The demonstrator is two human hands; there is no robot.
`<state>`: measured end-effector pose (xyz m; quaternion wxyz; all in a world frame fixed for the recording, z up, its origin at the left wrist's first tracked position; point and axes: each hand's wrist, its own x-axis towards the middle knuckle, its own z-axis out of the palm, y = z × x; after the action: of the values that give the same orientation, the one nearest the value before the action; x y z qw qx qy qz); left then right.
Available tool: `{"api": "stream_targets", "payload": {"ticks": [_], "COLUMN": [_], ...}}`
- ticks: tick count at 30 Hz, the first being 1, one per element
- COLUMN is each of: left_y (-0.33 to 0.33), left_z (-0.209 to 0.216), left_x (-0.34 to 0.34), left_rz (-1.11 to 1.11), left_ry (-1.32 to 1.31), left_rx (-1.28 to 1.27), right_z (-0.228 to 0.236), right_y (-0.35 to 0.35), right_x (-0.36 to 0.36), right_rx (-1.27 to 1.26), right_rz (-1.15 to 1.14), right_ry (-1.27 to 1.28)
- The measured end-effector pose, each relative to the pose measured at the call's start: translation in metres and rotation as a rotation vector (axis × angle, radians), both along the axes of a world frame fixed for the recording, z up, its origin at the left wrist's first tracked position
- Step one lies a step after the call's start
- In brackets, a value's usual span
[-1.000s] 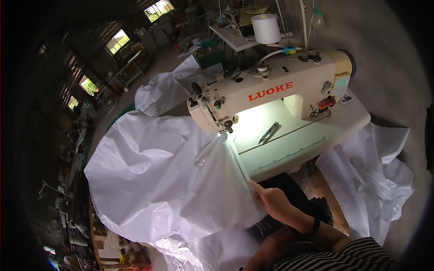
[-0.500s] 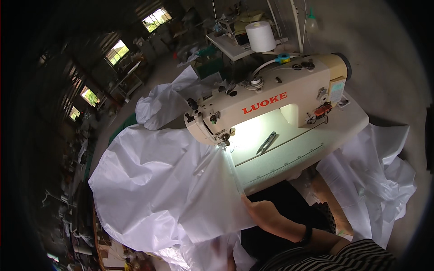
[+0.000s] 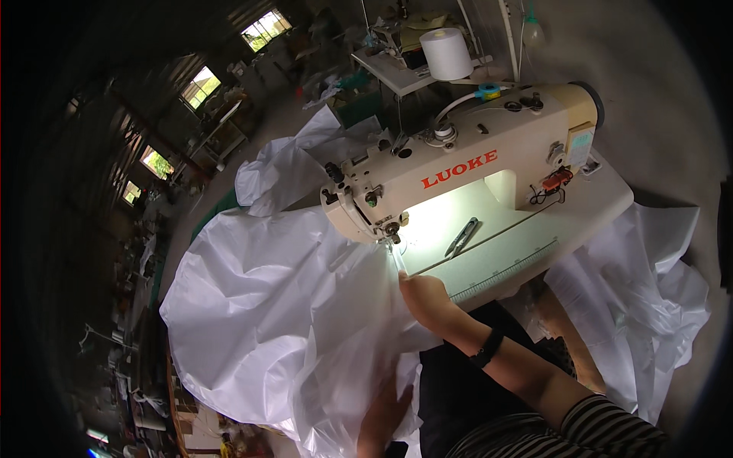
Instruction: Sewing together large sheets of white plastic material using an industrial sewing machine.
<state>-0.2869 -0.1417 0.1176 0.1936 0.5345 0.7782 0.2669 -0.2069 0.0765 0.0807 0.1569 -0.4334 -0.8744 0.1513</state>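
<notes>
A large white plastic-like sheet (image 3: 252,305) spreads in wrinkles over the left side of the sewing machine (image 3: 466,164), its edge running under the needle area. Just in front of the presser foot (image 3: 392,238), my right hand (image 3: 425,299) is closed on the sheet's edge, thumb and fingers pinched together. Lower down, in shadow by my lap, my left hand (image 3: 388,410) lies against the hanging part of the sheet; its fingers are mostly hidden. Thread snips (image 3: 463,237) rest on the lit machine bed, right of the needle.
A white thread cone (image 3: 447,55) stands behind the machine, near another worktable (image 3: 401,80). More white sheet (image 3: 626,298) hangs at the right of the machine table, and a further bunch (image 3: 282,168) lies behind the machine head. A red-handled tool (image 3: 556,180) is attached to the machine's pillar.
My right hand has moved up along the sheet's edge, closer to the presser foot. My left hand shows more at the bottom. The view has shifted slightly.
</notes>
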Motion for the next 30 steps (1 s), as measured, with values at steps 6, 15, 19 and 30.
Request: {"api": "stream_targets", "payload": {"ticks": [6, 15, 19, 30], "left_y": [0.017, 0.077, 0.075, 0.067], "left_z": [0.096, -0.001, -0.014, -0.022], "left_x": [0.026, -0.018, -0.001, 0.005], "left_rz": [-0.866, -0.456, -0.479, -0.443], "left_ry": [-0.345, 0.405, 0.572, 0.644], "left_rx": [-0.176, 0.184, 0.100, 0.142], "right_z": [0.001, -0.011, -0.009, 0.014], "right_y": [0.004, -0.089, -0.107, -0.035], "right_x": [0.012, 0.078, 0.103, 0.040], "right_rx": [-0.158, -0.474, -0.452, 0.074], "right_rz": [-0.013, 0.045, 0.114, -0.131], "right_ry": [0.096, 0.501, 0.545, 0.128]}}
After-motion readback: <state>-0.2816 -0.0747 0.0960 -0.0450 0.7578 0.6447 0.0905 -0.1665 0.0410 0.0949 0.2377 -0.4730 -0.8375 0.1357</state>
